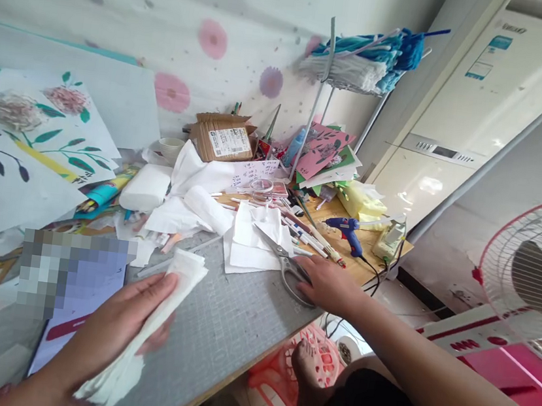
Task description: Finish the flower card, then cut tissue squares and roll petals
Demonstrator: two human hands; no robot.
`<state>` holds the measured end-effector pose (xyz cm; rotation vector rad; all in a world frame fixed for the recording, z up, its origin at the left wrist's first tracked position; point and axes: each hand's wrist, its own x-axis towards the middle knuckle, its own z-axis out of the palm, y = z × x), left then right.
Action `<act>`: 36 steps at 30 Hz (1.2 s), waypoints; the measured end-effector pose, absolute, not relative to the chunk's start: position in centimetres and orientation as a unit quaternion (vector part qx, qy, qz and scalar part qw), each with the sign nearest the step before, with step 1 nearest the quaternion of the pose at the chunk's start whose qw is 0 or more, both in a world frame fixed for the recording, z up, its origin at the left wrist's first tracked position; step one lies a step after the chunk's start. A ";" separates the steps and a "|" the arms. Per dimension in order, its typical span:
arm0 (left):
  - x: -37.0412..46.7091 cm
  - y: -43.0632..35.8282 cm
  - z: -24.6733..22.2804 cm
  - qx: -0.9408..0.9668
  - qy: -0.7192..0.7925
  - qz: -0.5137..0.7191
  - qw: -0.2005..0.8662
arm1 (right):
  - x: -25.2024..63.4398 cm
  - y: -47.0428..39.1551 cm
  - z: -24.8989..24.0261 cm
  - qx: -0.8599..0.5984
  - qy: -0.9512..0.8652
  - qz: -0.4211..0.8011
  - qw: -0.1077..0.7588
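My left hand [140, 305] is closed around a folded strip of white tissue paper [186, 276], pinched under the thumb; its lower end fans out into loose layers below the palm. Over at the table's front edge, my right hand [327, 284] has its fingers on the grey handles of a pair of scissors [287, 272]. The scissor blades point away to the left and lie over white paper sheets [249, 253]. Part of the right fingers' grip is hidden behind the hand.
A phone [86, 299] lies left of my left hand on the grey cutting mat [216, 328]. Behind are a tissue pack [146, 187], a cardboard box [223, 138], pens and a blue glue gun [347, 231] with a cord. A fan [535, 262] stands at the right.
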<state>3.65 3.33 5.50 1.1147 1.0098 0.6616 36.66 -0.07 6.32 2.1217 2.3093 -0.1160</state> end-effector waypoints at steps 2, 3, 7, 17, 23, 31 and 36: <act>3.7 3.5 5.4 0.452 0.384 0.289 0.752 | 36.5 0.1 5.8 0.680 0.731 -0.048 -0.006; 3.8 3.5 5.5 0.428 0.361 0.303 0.771 | 36.4 0.2 5.7 0.682 0.729 -0.052 -0.011; 3.9 3.4 6.0 0.386 0.328 0.330 0.797 | 36.9 0.5 6.5 0.706 0.697 -0.102 -0.072; 3.5 2.0 5.7 0.479 0.351 0.321 0.738 | 31.8 -4.1 8.2 0.514 0.522 -0.518 -0.442; 4.0 0.7 6.8 0.807 0.375 0.376 0.258 | 27.7 -3.4 9.4 0.368 0.542 -0.559 -0.508; 4.4 0.6 7.8 0.858 0.319 0.388 0.111 | 24.9 -2.6 9.1 0.314 0.539 -0.557 -0.548; 4.4 0.5 7.8 0.850 0.319 0.403 0.111 | 24.5 -2.3 8.8 0.309 0.569 -0.534 -0.543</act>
